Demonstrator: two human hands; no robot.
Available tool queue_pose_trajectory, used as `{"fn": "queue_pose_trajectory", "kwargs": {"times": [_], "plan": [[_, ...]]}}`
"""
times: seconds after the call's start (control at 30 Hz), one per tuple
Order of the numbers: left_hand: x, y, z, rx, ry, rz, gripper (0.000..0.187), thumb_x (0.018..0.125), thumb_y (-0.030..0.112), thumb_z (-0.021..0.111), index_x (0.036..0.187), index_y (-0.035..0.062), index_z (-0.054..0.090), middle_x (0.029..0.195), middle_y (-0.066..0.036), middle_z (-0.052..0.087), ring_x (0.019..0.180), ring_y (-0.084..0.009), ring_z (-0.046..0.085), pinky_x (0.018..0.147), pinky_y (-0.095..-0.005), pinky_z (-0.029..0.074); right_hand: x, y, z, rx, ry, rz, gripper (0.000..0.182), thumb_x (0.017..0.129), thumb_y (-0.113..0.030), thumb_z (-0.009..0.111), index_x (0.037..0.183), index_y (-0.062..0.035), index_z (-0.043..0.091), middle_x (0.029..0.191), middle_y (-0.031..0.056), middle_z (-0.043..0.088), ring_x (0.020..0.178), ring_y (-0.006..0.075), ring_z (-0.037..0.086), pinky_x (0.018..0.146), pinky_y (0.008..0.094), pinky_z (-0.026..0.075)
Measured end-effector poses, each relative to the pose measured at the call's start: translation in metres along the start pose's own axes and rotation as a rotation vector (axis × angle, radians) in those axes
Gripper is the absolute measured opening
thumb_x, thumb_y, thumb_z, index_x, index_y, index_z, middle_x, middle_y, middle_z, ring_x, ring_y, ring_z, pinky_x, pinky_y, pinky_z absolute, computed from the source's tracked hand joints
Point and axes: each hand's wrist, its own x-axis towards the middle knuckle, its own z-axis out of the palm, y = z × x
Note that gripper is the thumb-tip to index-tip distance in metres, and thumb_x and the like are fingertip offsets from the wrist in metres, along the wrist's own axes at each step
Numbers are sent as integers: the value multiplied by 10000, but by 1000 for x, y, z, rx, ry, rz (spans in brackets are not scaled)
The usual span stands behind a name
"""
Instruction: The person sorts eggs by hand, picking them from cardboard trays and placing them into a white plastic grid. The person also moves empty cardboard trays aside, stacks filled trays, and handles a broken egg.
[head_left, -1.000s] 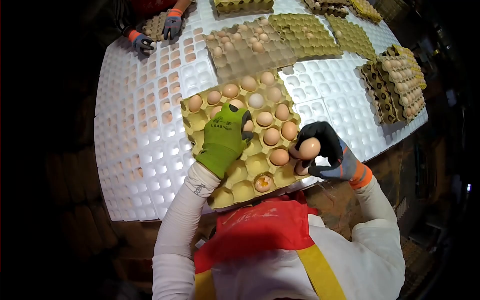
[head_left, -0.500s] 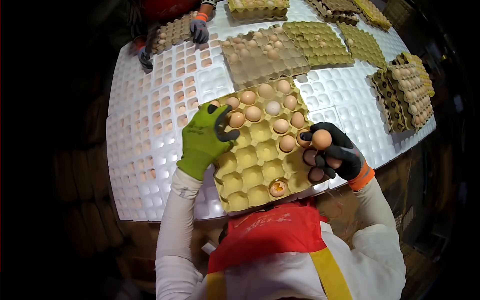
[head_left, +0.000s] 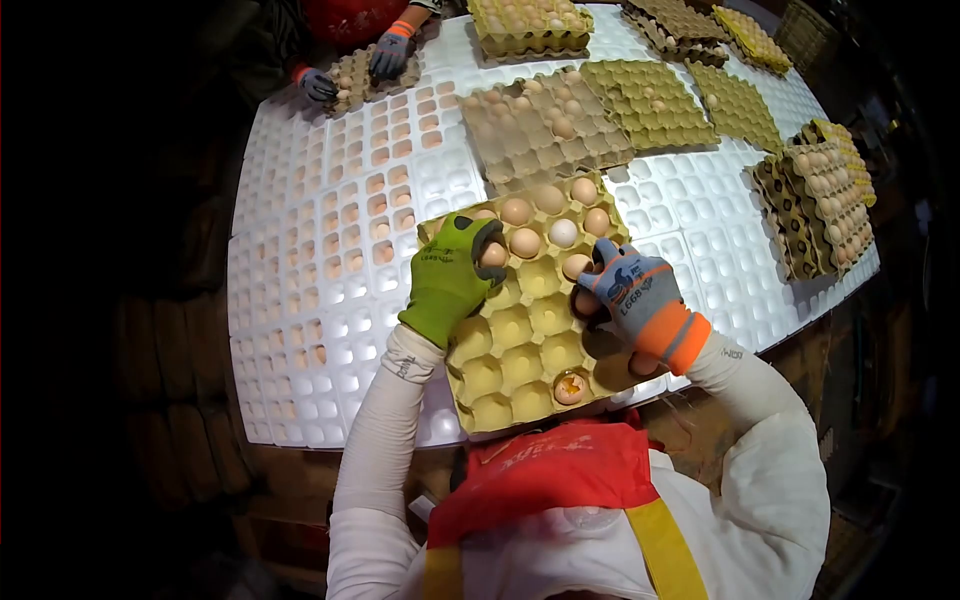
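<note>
In the head view a yellow egg tray point(head_left: 512, 365) lies in front of me, with brown eggs and one paler egg point(head_left: 563, 233) in its far rows. My left hand point(head_left: 448, 278), in a green glove with dark fingertips, curls around a brown egg point(head_left: 492, 254) at the tray's left side. Palm down over the right side is my right hand point(head_left: 630, 295), in a grey-blue glove with an orange cuff. Its fingers bend around an egg point(head_left: 584, 302), partly hidden. A broken egg point(head_left: 570, 388) with yolk showing sits in a near pocket. Another egg point(head_left: 643, 364) shows below my right wrist.
White plastic trays point(head_left: 290, 340) cover the table, many pockets holding eggs at left. Brown tray point(head_left: 540, 145) and green tray point(head_left: 650, 105) lie beyond. Stacked egg trays point(head_left: 835, 205) stand at right. Across the table, a co-worker's gloved hands point(head_left: 390, 57) touch another tray point(head_left: 350, 85).
My right hand has turned from palm up, with an egg on its fingers, to palm down over the tray. My left fingers have closed around an egg. The co-worker's hands have moved.
</note>
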Motion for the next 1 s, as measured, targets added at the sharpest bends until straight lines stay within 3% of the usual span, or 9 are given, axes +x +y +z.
{"fn": "queue_pose_trajectory", "kwargs": {"times": [0.27,0.37,0.43,0.5,0.57,0.67,0.77,0.83,1.0], "plan": [[-7,13,-3,21,3,31,281,859,208,706,1124,135,647,992,-77,645,859,-307,649,726,-397,525,-12,59,13,1140,82,-148,424,712,-175,846,1096,-81,692,1087,44,643,1005,196,629,859,331,515],[-7,11,-4,38,7,37,295,864,206,714,1141,131,646,968,-75,663,837,-305,645,723,-397,525,-20,58,1,1569,-59,129,392,759,-128,830,1117,-58,687,1034,13,665,939,130,628,824,313,531],[-8,-6,0,-173,133,-16,317,910,174,665,1220,123,628,913,-76,677,764,-185,617,657,-316,502,-26,59,1,1665,-52,192,427,776,-208,769,1153,-39,661,1086,42,680,977,135,631,860,311,524],[-10,-7,-25,-875,162,-549,362,979,205,579,1328,109,570,1033,-52,684,807,-108,593,635,-232,465,-29,64,17,1747,34,114,516,774,-343,741,1183,-43,642,1132,52,669,1026,153,622,905,324,507],[-13,-16,-39,-1262,295,-511,482,1037,266,501,1483,93,440,1254,-31,607,872,-69,550,609,-173,411,-34,68,19,1778,33,99,536,799,-397,709,1190,-40,626,1185,67,648,1076,173,608,957,335,481],[-4,-52,-50,-886,40,-571,427,1005,299,598,1375,87,577,1331,-7,592,929,-52,589,616,-172,402,-36,68,17,1877,-21,135,539,818,-416,705,1194,-40,622,1188,70,644,1081,178,608,968,340,476],[14,-53,-37,151,42,-59,431,751,314,838,1155,208,733,1205,-53,605,890,-191,643,694,-316,515,-34,65,18,1851,-17,150,542,833,-435,699,1190,-35,622,1179,72,648,1078,179,608,969,339,474],[34,-35,-41,405,-173,-164,477,644,337,876,1095,250,749,1151,-89,599,974,-275,645,778,-406,540,-34,61,18,1798,3,145,547,854,-467,675,1171,-26,623,1156,79,656,1058,184,611,955,339,479],[40,-35,-18,667,-181,-93,186,755,314,756,845,151,740,1043,-96,620,930,-259,632,695,-432,538,-27,36,19,1656,113,171,475,926,-468,591,1170,-61,612,895,46,624,676,134,563,617,255,460]]}}
